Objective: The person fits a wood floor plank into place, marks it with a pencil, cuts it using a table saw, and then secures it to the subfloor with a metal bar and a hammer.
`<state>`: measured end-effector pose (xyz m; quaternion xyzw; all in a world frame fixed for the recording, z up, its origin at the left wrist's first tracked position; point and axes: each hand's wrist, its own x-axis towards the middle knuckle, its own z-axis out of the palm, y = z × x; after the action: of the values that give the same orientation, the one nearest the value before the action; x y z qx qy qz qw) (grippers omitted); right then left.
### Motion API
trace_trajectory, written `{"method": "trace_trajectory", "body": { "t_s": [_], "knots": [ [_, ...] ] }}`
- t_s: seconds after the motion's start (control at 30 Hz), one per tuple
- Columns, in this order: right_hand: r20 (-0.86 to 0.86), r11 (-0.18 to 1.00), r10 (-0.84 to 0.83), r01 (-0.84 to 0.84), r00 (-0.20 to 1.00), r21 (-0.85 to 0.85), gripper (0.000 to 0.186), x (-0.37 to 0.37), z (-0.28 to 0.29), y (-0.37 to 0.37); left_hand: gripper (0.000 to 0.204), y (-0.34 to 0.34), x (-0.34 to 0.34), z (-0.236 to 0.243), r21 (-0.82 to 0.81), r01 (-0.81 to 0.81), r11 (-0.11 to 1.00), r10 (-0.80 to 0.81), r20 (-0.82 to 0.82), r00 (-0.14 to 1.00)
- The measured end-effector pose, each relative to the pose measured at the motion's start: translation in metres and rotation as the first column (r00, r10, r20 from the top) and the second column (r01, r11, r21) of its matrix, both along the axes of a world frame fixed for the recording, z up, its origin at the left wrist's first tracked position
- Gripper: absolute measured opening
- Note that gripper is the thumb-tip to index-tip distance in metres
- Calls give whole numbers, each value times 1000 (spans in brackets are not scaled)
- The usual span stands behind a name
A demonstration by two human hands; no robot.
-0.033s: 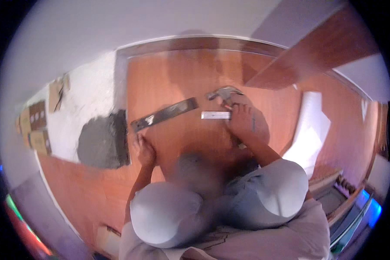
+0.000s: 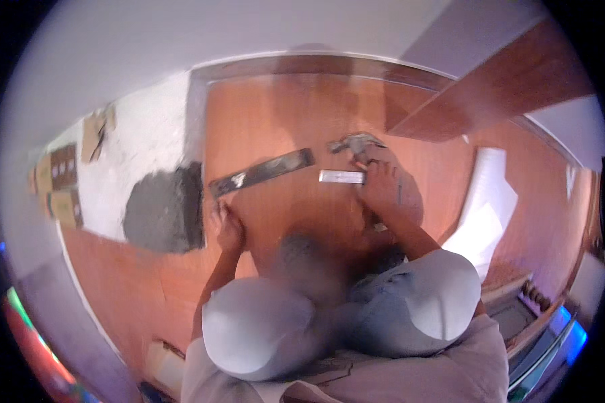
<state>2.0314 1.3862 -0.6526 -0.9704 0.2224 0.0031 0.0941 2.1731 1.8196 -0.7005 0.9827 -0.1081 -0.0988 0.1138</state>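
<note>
A long dark bar (image 2: 262, 173) with a bright patch lies slantwise on the reddish wooden floor ahead of me. My left hand (image 2: 227, 227) rests by its left end, fingers stretched toward it. My right hand (image 2: 381, 183) covers the right end of a short pale ruler (image 2: 341, 176) and appears to hold it; the covered end is hidden. Just beyond those fingers lies a claw hammer (image 2: 357, 143), its handle partly hidden by the hand. Something small and orange-red shows at the fingertips, too blurred to name.
To the left, a grey powdery heap (image 2: 163, 211) lies beside a white floor patch (image 2: 156, 127), with cardboard boxes (image 2: 64, 207) farther out. A wooden panel (image 2: 497, 77) juts in at upper right. White sheet material (image 2: 484, 201) lies on the right, near a wooden frame (image 2: 511, 316).
The whole view has shifted slightly, so the floor things sit a little farther right. Both hands keep about the same place beside the bar and the ruler.
</note>
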Motion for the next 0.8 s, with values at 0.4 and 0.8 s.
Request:
{"method": "trace_trajectory", "body": {
  "t_s": [0.4, 0.8],
  "knots": [
    [-181, 998, 56, -54, 982, 19, 48, 25, 73, 33, 29, 57, -73, 81, -205, 451, 869, -454, 33, 890],
    [19, 907, 384, -381, 923, 181, 63, 38, 54, 7, 36, 290, -466, 173, 194, -406, 893, 448, -291, 845]
  ]
}}
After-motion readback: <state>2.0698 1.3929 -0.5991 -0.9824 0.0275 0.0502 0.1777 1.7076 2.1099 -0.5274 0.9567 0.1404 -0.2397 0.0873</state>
